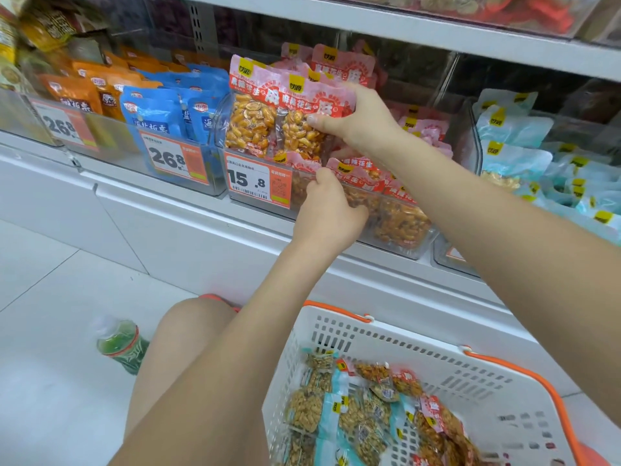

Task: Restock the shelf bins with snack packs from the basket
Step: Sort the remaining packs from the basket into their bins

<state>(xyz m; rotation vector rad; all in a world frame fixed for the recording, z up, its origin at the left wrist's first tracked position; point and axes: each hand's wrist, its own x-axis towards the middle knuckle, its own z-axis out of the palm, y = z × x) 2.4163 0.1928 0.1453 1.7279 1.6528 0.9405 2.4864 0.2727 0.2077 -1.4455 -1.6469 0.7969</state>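
My right hand grips upright red peanut packs standing in the clear shelf bin with the 15.8 price tag. Thumb and fingers curl round the packs' tops. My left hand reaches into the front of the same bin, its curled fingers touching the red packs lying there; whether it holds one is hidden. Below, a white basket with orange handles holds several red and light-blue snack packs.
Blue packs and orange packs fill bins to the left. Light-blue packs fill the bin on the right. A green bottle lies on the white floor beside my knee. A shelf board overhangs the bins.
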